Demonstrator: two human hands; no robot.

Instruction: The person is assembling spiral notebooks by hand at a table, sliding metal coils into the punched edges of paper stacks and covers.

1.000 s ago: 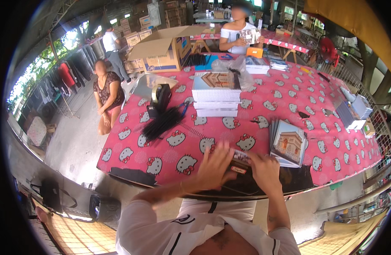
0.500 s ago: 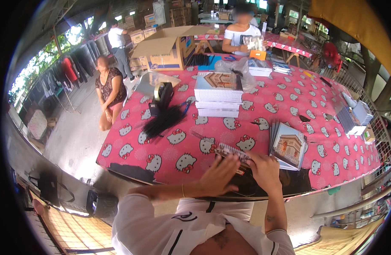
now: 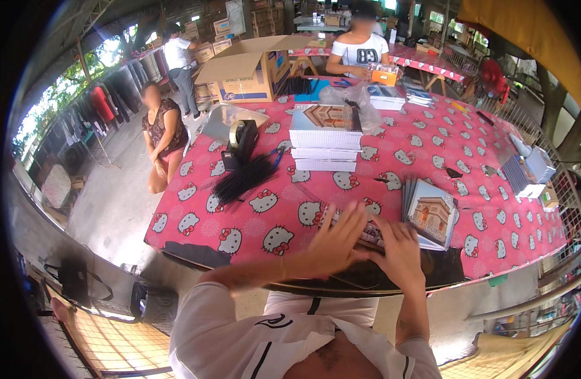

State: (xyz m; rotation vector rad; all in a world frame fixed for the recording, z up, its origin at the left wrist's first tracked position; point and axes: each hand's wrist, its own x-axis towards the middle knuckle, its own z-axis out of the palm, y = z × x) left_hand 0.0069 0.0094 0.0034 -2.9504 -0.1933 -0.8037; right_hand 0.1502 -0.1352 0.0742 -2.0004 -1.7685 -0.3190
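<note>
A small spiral notebook lies at the near edge of the table, mostly hidden under my hands. My left hand rests flat across its left part, fingers stretched out and slightly blurred. On the notebook's right side is my right hand, its fingers extended over the cover and its thumb spread toward my left hand. A thin dark coil seems to stick out beyond the notebook's far left end. Just right of my right hand sits a fanned pile of notebooks with an arch on the cover.
Beyond my hands stands a notebook stack. Black binding coils and a tape dispenser lie to its left. Farther back are an open carton and a co-worker. Another person sits at left. More notebooks lie far right.
My left hand has moved slightly up and right, fingers now pointing farther away. My right hand has shifted a little, its fingers reaching more over the notebook. The co-worker opposite has lowered the held items.
</note>
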